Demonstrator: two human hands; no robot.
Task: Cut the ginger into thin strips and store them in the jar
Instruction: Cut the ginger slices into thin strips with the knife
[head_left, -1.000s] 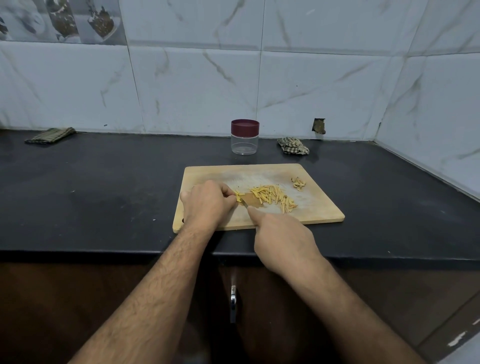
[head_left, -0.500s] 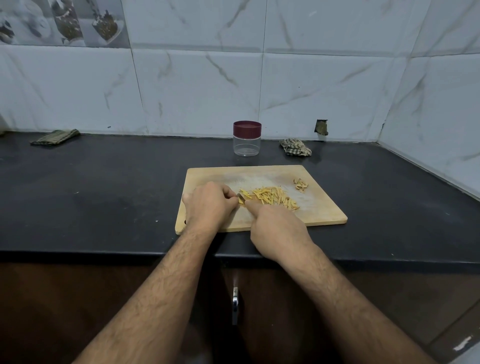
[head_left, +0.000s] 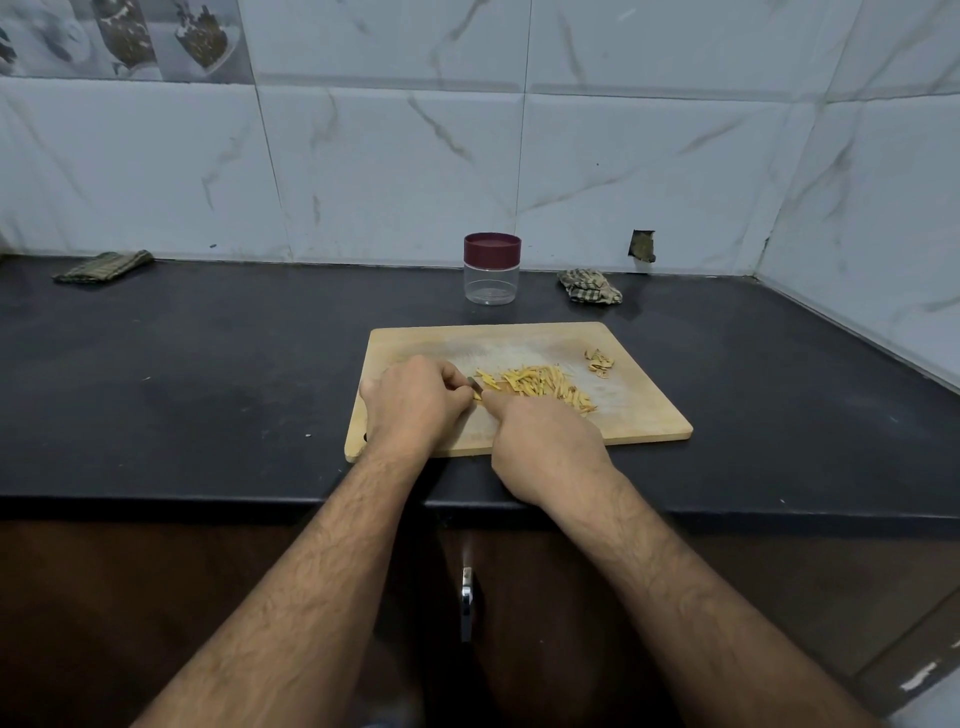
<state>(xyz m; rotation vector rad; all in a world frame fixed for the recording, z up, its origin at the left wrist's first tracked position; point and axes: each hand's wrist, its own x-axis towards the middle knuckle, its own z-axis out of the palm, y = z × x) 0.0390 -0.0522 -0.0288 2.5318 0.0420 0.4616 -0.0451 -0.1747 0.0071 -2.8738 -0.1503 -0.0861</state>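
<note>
The left hand (head_left: 415, 400) lies curled on the near left part of the wooden cutting board (head_left: 649, 415), its fingertips bunched and pinching the last small bit of ginger at the left end of the pile; that bit is mostly hidden under the fingers. The right hand (head_left: 545, 441) is closed around a knife (head_left: 474, 384), of which only a short grey stretch of blade shows between the two hands; its forefinger is laid out straight toward the blade, and the handle is hidden inside the grip. Just right of the blade, the cut ginger strips (head_left: 540, 387) lie in a loose yellow heap across the middle of the board, running toward its right side. A smaller cluster of brownish ginger scraps (head_left: 600, 361) sits apart near the board's far right corner. The board rests on the dark surface (head_left: 208, 374), close to the front edge. Behind the board, near the tiled wall, stands the jar (head_left: 491, 270): clear-walled, upright, closed with a maroon lid (head_left: 492, 248), and with nothing visible inside it. To the right of the jar a crumpled checked cloth (head_left: 589, 286) lies on the surface, and a folded checked cloth (head_left: 101, 266) lies far off to the left against the wall. Below the surface's edge a metal cabinet handle (head_left: 467, 603) shows between the forearms.
</note>
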